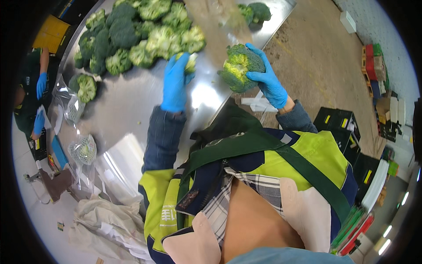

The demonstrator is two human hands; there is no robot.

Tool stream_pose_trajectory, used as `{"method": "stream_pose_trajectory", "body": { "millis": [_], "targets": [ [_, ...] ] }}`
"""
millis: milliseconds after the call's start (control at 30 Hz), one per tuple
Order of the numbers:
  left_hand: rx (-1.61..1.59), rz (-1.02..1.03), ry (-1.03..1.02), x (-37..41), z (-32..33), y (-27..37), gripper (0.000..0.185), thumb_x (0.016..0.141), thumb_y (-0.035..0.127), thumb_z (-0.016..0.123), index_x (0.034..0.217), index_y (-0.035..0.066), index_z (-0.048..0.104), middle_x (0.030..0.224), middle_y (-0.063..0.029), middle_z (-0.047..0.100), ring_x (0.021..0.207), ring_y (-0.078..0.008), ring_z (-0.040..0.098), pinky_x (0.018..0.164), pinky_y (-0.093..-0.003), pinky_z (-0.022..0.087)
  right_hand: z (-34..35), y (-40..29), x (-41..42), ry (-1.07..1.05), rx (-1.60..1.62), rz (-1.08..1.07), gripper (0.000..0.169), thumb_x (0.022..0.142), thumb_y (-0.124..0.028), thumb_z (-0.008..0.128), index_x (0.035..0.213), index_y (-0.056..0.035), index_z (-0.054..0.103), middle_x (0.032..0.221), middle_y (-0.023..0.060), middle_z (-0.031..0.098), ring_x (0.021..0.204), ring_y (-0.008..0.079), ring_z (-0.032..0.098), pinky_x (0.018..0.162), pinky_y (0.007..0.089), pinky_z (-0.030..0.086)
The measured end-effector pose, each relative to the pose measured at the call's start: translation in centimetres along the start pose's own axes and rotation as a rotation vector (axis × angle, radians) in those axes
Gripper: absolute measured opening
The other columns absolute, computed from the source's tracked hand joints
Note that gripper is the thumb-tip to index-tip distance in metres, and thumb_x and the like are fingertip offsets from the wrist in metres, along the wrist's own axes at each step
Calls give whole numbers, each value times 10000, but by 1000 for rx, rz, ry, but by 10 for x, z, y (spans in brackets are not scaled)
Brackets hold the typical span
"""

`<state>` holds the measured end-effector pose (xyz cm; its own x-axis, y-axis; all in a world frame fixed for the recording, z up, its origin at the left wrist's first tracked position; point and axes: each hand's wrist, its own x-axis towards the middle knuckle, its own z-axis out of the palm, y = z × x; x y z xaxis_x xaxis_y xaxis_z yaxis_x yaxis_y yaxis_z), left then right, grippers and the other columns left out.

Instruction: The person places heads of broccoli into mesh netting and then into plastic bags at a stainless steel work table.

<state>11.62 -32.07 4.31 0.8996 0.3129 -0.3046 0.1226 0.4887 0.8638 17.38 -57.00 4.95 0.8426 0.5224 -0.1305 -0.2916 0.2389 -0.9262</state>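
Both of my hands wear blue gloves. My right hand [268, 79] grips a broccoli head [242, 67] by its right side, with yellow-green patches and the cut underside showing. My left hand [176, 82] is closed around a small pale green broccoli piece [190, 62] above the metal table [122, 95]; the fingers hide part of it. Beyond my left hand lies a large pile of broccoli heads [122, 33]. One broccoli head [86, 87] lies apart at the left, and bagged broccoli in netting [82, 150] rests nearer on the table.
A stack of clear plastic bags [122, 165] lies at the near left. Behind my hands runs a blurred, see-through brown strip [219, 26], with more broccoli [260, 12] beyond. A co-worker's gloved hand [42, 85] is at the far left. Black crates [336, 122] stand on the right.
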Motion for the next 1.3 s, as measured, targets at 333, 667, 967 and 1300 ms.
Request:
{"method": "stream_pose_trajectory", "body": {
  "millis": [333,667,967,1300],
  "targets": [
    [292,272,116,164,72,18,321,952,274,575,767,13,604,756,-41,616,726,-113,559,724,-265,456,-84,-70,141,-138,-199,-210,966,630,-102,816,1464,-155,334,1431,63,398,1303,224,411,1104,378,346],
    [568,-7,-328,-95,17,-69,263,942,140,568,1177,43,635,1302,-118,543,1225,-233,488,1044,-364,383,11,-29,205,-607,-240,-115,957,642,-66,824,1450,-85,311,1388,110,415,1261,228,449,1046,359,401],
    [244,-181,441,-117,-15,-96,155,917,98,597,1031,11,657,984,-38,646,889,-114,579,827,-258,455,6,-103,416,-368,-964,-649,827,633,-226,830,1339,-72,427,1285,162,441,1221,314,446,1028,406,401],
    [75,-274,565,-88,-13,-113,181,922,92,591,1083,17,628,978,-34,637,897,-107,567,823,-247,451,23,-79,562,-507,-1478,-742,889,581,-266,816,1381,-159,443,1359,196,408,1217,401,457,1006,427,428]
  ]
}}
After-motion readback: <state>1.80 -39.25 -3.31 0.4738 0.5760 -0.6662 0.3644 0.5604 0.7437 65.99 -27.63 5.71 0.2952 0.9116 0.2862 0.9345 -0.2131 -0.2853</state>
